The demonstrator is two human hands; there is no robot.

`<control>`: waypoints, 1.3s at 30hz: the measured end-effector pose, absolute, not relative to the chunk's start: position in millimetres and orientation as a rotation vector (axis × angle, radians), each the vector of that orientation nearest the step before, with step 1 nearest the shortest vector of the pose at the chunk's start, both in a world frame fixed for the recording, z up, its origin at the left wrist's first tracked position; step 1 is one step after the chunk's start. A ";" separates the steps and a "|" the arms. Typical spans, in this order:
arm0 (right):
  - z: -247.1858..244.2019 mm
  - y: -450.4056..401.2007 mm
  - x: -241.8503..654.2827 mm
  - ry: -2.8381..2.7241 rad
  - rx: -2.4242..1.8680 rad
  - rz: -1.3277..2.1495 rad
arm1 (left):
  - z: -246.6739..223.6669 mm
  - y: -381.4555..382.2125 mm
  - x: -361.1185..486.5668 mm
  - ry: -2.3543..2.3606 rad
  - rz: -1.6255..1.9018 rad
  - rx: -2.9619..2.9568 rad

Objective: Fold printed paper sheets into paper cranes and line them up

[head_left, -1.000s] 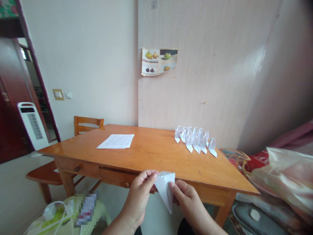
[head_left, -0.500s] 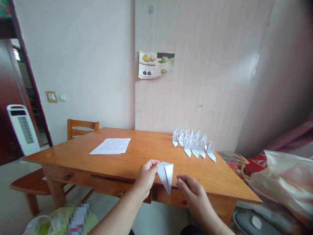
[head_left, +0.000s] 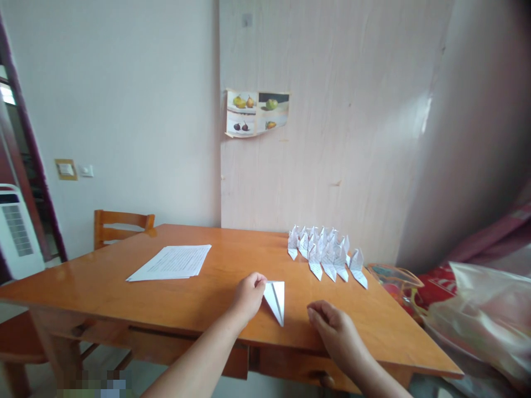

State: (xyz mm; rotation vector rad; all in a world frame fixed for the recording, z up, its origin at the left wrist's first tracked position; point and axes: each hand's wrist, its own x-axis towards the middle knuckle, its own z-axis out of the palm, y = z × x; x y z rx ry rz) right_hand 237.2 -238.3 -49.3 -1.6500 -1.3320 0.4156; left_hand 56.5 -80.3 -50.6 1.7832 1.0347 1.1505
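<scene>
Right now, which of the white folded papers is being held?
The pointed paper, pinched near its upper left corner by the left hand; the other folded papers stand grouped toward the back right of the table.

Folded paper in the left hand, right hand apart, over the wooden table.

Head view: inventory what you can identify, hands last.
table: 1, orange-brown, centre
folded paper: 1, white, table front
paper stack: 1, white, table left
paper figures: about ten, white, table right
fruit print: 1, multicoloured, wall
switches: 2, whitish, wall
chair: 1, brown, behind table
bench: 1, brown, lower left
appliance: 1, white, left
plastic bag: 1, whitish, right
cloth: 1, pink, right
left hand: 1, bare, holding folded paper
right hand: 1, bare, over table
</scene>
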 end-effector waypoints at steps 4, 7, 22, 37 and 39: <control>-49.4 -226.3 247.0 -1.346 -1.658 0.454 | -53.0 -72.4 57.2 1.074 1.158 1.913; -47.5 -216.1 254.7 -1.348 -1.655 0.477 | -54.2 -68.1 58.0 1.078 1.178 1.983; -3.2 -116.1 284.1 -1.316 -1.679 0.381 | -8.9 -41.6 126.9 0.961 1.460 2.064; -31.2 -90.8 326.4 -1.121 -1.751 0.064 | -10.9 -13.6 192.4 0.903 1.431 2.138; -31.5 -90.8 338.4 -1.045 -1.776 0.023 | -15.3 -14.3 200.6 0.865 1.423 2.099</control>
